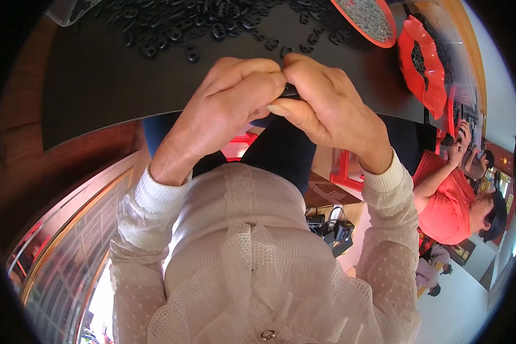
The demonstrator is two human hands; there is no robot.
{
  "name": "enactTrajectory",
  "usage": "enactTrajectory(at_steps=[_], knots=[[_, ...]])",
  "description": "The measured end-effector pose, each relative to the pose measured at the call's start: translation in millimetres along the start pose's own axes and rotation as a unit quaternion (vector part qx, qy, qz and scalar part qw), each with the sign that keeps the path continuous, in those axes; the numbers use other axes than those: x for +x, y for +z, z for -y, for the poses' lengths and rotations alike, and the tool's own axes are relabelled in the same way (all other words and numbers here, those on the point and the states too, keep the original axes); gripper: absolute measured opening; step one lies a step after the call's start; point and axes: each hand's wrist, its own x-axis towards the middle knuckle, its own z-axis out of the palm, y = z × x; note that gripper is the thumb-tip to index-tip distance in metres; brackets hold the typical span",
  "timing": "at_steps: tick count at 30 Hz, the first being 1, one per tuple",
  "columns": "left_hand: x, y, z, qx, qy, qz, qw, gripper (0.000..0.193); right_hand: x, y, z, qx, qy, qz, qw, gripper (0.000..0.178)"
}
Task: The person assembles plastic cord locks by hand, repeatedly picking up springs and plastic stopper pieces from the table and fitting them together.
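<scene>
Just past the table's near edge, my left hand [229, 103] and my right hand [332, 106] meet with curled fingers. Between them they pinch a small black plastic piece [290, 91]. Most of it is hidden by the fingers, so its full shape cannot be made out. Beyond the hands, a heap of black plastic pieces [218, 30], rounded and with holes like cord locks, spreads over the dark tabletop [114, 86]. Several smaller black parts [272, 43] lie loose at its right side.
A red dish [386, 43] of small silver metal pieces [367, 18] stands at the far right. Beside it is a wavy-rimmed red bowl [407, 60] with black parts. A clear plastic container [69, 14] sits far left. A person in red [450, 198] works at the right.
</scene>
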Motion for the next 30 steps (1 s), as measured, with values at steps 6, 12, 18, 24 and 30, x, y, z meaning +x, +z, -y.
enactTrajectory(at_steps=[6, 12, 18, 24, 30], knots=[[2, -3, -4, 0.009, -0.052, 0.011, 0.999, 0.024, -6, -9, 6, 0.016, 0.003, 0.011, 1.000, 0.039], [0, -4, -2, 0.016, -0.024, 0.014, 0.999, 0.025, -16, -12, 7, -0.016, 0.021, -0.003, 1.000, 0.040], [1, -6, 4, 0.057, 0.035, 0.032, 0.997, 0.024, -23, -13, 14, -0.037, 0.037, -0.014, 0.999, 0.039], [2, -3, -2, 0.021, -0.048, 0.030, 0.998, 0.022, -12, -9, 10, -0.101, -0.023, -0.011, 0.995, 0.035], [2, -1, 2, 0.044, 0.024, 0.032, 0.998, 0.022, -6, -6, 7, -0.078, -0.031, 0.013, 0.996, 0.033]])
